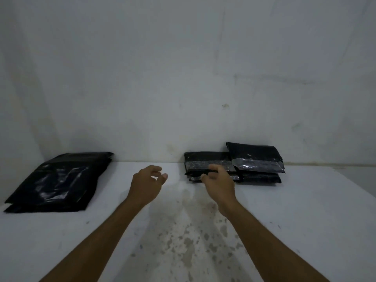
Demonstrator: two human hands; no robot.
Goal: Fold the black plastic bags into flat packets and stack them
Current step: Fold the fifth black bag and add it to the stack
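A pile of flat, unfolded black plastic bags [59,180] lies at the left of the white table [305,210]. Against the wall at the back right sit folded black packets in two stacks: a lower one [205,161] and a taller one [256,157] beside it, each showing a grey strip. My left hand [147,184] hovers over the bare middle of the table, fingers loosely curled and apart, holding nothing. My right hand [220,184] is just in front of the lower stack, fingers spread, covering its front edge. Whether it touches the packets is unclear.
A plain white wall [183,78] rises right behind the table. The tabletop in front of me is stained with grey speckles [193,241].
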